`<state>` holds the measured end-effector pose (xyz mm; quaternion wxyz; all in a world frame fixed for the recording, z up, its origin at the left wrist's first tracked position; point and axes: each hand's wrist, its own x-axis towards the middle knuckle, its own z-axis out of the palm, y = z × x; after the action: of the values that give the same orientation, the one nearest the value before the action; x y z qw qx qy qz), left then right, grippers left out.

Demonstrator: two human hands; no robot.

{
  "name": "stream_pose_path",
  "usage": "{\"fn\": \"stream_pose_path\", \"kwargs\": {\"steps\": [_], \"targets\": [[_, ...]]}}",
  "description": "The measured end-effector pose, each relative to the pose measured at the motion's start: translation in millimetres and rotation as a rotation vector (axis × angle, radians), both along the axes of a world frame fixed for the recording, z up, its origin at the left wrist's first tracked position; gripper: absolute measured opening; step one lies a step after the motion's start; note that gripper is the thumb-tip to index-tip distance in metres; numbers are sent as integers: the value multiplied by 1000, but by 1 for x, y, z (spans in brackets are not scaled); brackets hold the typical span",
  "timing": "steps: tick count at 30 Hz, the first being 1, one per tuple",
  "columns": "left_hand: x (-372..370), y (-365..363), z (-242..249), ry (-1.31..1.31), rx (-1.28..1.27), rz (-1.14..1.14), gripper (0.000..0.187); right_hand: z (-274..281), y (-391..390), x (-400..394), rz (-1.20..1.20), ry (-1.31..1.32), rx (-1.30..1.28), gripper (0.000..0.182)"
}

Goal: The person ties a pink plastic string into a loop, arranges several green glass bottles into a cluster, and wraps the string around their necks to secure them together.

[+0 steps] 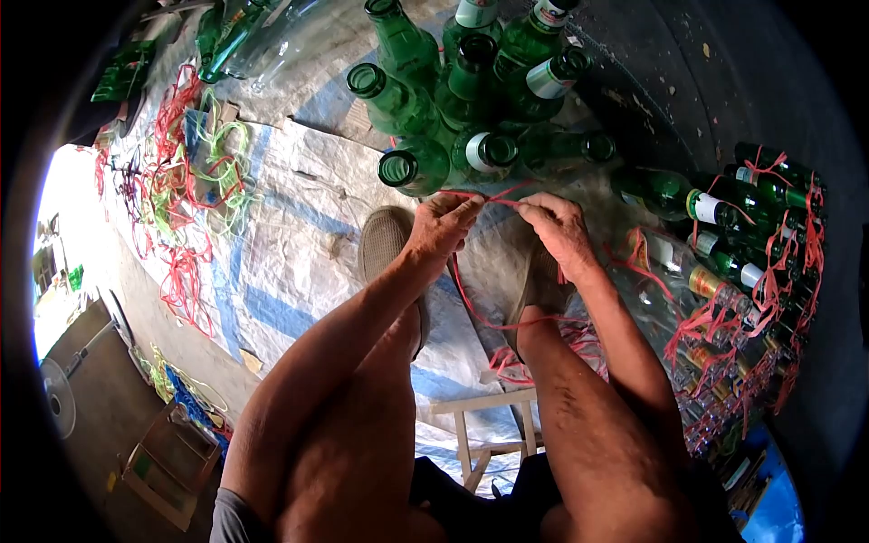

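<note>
White labels (548, 80) show on some green bottles (405, 43), their print too small to read

I am watching through a single head-worn camera, looking steeply down and forward from above the person's lap. The thighs (353, 452) loom closest at 6 o'clock, and both hands sit just above centre, the left hand (442, 226) toward 12 o'clock and the right hand (554, 222) toward 1. Past them, I look down onto the green bottles (462, 100) at 12 o'clock. My view is very wide, curving to dark edges, with glare at 9 o'clock.
</note>
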<state>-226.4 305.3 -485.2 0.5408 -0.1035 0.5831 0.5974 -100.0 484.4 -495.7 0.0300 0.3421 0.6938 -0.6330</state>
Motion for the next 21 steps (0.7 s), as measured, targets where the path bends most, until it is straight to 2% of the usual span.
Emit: {"fn": "stream_pose_path", "kwargs": {"steps": [7,10,13,14,17,20,21], "targets": [[0,2,-3,1,-49,16,30,9,3,-2,159,-169,-10,27],[1,1,-5,40,-51,12,29,13,2,-5,173,-274,-161,28],[0,1,-7,56,-36,9,27,12,-9,-7,261,-113,264,30],[0,1,-8,62,-34,7,27,13,-9,-9,292,-115,304,32],[1,2,-6,69,-42,4,25,8,-14,-25,227,51,71,31],[2,3,-5,82,-33,4,24,13,-23,-35,83,-27,-178,31],[1,3,-7,93,-23,5,23,12,-26,-37,57,-28,-139,31]]}}
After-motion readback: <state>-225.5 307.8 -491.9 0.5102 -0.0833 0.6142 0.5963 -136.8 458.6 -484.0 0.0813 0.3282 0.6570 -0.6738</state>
